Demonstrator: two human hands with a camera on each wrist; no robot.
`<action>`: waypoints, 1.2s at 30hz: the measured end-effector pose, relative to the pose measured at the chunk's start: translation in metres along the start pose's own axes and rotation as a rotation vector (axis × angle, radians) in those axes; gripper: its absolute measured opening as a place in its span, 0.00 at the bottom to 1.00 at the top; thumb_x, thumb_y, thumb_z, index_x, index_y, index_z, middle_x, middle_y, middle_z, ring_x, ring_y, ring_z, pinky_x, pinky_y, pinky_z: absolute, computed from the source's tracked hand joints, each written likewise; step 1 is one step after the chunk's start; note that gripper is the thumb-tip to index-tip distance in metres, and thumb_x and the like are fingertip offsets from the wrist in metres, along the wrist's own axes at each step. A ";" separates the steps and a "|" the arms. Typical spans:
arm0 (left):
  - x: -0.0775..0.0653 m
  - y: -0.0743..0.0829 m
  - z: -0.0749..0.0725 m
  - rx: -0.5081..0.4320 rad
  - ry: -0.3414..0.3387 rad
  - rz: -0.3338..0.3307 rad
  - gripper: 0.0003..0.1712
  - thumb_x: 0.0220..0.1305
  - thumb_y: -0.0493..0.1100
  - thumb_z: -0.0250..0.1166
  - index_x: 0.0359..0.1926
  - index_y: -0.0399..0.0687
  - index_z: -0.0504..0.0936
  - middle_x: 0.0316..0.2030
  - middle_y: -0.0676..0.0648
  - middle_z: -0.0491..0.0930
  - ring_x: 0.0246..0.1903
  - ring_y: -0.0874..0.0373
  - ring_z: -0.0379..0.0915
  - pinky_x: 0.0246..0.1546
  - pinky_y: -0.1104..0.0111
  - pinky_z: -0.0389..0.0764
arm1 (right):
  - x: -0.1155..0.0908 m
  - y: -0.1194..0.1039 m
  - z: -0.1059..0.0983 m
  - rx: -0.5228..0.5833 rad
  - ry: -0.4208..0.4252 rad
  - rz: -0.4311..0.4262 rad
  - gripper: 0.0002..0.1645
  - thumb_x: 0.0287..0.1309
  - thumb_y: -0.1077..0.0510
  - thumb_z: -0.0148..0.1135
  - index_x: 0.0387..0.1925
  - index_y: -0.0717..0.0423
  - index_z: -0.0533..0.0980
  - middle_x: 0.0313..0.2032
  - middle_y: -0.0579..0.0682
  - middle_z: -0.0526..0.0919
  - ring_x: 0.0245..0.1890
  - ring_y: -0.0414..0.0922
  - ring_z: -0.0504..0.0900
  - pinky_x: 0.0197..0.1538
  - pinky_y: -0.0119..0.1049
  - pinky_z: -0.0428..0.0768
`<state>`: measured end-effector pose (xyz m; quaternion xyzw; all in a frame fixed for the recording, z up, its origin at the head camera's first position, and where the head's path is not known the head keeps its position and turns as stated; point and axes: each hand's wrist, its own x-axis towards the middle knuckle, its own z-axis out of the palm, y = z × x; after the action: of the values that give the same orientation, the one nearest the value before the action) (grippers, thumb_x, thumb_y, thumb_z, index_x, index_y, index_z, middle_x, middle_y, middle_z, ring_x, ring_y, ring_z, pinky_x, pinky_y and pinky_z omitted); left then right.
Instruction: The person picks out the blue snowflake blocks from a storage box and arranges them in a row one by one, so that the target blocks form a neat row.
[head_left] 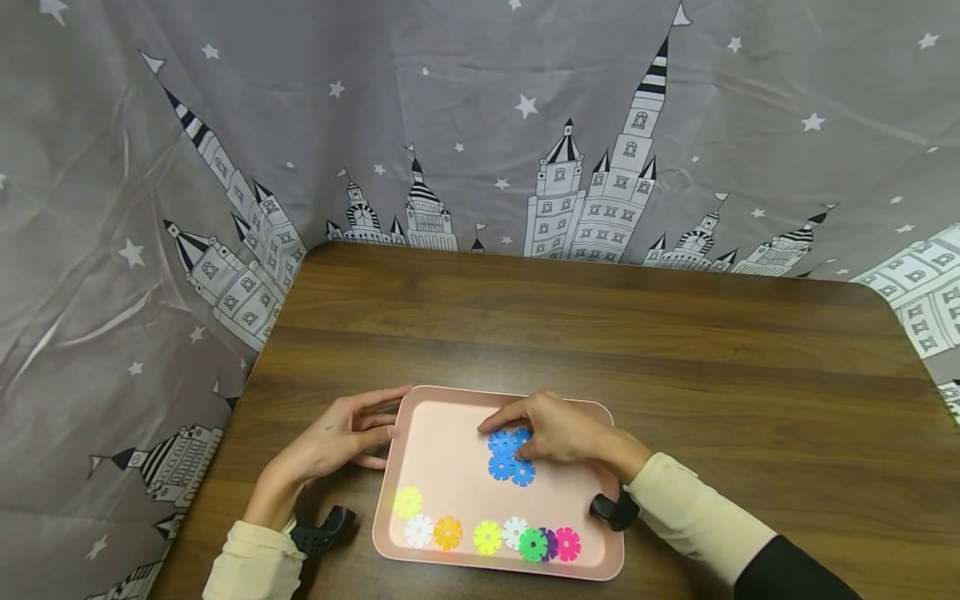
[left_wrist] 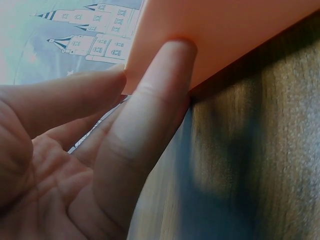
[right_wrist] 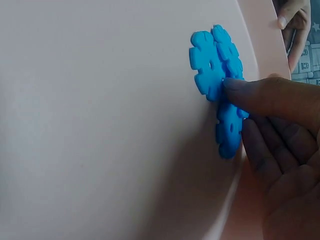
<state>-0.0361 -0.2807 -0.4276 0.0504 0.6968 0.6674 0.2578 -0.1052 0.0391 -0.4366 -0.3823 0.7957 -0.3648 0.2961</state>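
Several blue notched plastic discs (head_left: 501,467), joined in a cluster, are over the upper right part of a pink tray (head_left: 442,467). My right hand (head_left: 562,429) pinches this cluster between thumb and fingers. In the right wrist view the blue discs (right_wrist: 206,65) stand tilted near the tray wall, with the thumb pressed on one face. At the tray's left side, my left hand (head_left: 333,437) touches the outer wall with thumb and fingertips. The left wrist view has the thumb (left_wrist: 160,95) flat against the pink wall and a forefinger reaching the rim.
Along the tray's near edge lie loose notched discs: yellow (head_left: 487,538), white (head_left: 418,531), orange (head_left: 447,533), green (head_left: 533,545), purple (head_left: 552,544) and pink (head_left: 567,544). Beneath is a brown wooden table (head_left: 675,350), with a grey castle-print curtain (head_left: 450,100) behind.
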 end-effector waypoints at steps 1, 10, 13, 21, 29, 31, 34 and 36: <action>0.000 0.000 0.000 0.001 0.001 0.000 0.34 0.70 0.29 0.57 0.73 0.30 0.55 0.62 0.22 0.65 0.61 0.31 0.65 0.37 0.51 0.87 | 0.000 0.000 0.000 0.002 -0.001 -0.001 0.29 0.49 0.71 0.72 0.53 0.48 0.83 0.51 0.39 0.83 0.51 0.37 0.78 0.53 0.30 0.80; 0.001 0.001 0.001 0.025 0.003 -0.002 0.34 0.70 0.29 0.56 0.73 0.31 0.56 0.62 0.22 0.65 0.60 0.32 0.67 0.37 0.51 0.87 | 0.002 -0.001 0.000 0.022 0.005 0.008 0.25 0.52 0.69 0.71 0.52 0.49 0.83 0.50 0.39 0.84 0.49 0.38 0.79 0.52 0.29 0.80; 0.001 0.001 0.001 0.025 0.002 -0.001 0.34 0.70 0.29 0.56 0.73 0.31 0.56 0.62 0.22 0.65 0.60 0.33 0.67 0.38 0.51 0.87 | 0.002 -0.001 0.001 0.017 0.008 0.007 0.24 0.53 0.69 0.71 0.52 0.49 0.83 0.50 0.39 0.84 0.48 0.38 0.79 0.52 0.29 0.81; 0.000 0.000 0.001 0.029 -0.006 0.016 0.34 0.70 0.29 0.56 0.73 0.31 0.56 0.62 0.21 0.65 0.61 0.34 0.67 0.37 0.51 0.87 | 0.001 -0.001 0.001 -0.009 -0.007 0.006 0.27 0.52 0.69 0.72 0.54 0.49 0.82 0.52 0.40 0.83 0.50 0.37 0.78 0.51 0.28 0.81; 0.001 -0.002 0.000 0.028 -0.002 0.007 0.34 0.70 0.28 0.56 0.73 0.31 0.56 0.62 0.22 0.65 0.61 0.35 0.67 0.38 0.50 0.86 | 0.003 -0.002 0.002 -0.043 0.003 -0.003 0.25 0.54 0.68 0.70 0.53 0.48 0.83 0.51 0.40 0.84 0.48 0.37 0.79 0.50 0.27 0.81; 0.002 -0.002 0.000 0.019 -0.001 0.003 0.34 0.69 0.28 0.56 0.73 0.32 0.56 0.62 0.22 0.65 0.61 0.34 0.67 0.38 0.50 0.86 | 0.003 -0.002 0.002 -0.040 0.006 -0.006 0.24 0.55 0.68 0.70 0.53 0.49 0.83 0.51 0.41 0.84 0.47 0.37 0.79 0.48 0.27 0.81; 0.002 -0.003 0.000 0.021 -0.002 0.001 0.34 0.70 0.28 0.56 0.73 0.32 0.56 0.62 0.22 0.65 0.61 0.33 0.66 0.38 0.50 0.86 | 0.003 -0.003 0.002 -0.034 0.009 -0.009 0.24 0.55 0.68 0.69 0.53 0.49 0.83 0.51 0.42 0.84 0.47 0.37 0.79 0.47 0.27 0.82; 0.002 -0.002 0.000 0.022 0.000 0.000 0.34 0.70 0.28 0.56 0.73 0.32 0.56 0.62 0.22 0.65 0.61 0.34 0.67 0.38 0.50 0.86 | 0.002 -0.003 0.002 -0.033 0.011 -0.011 0.24 0.55 0.68 0.69 0.53 0.49 0.83 0.51 0.42 0.83 0.46 0.38 0.79 0.47 0.28 0.82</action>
<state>-0.0370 -0.2801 -0.4305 0.0531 0.7042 0.6595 0.2574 -0.1034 0.0353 -0.4360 -0.3893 0.8012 -0.3552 0.2834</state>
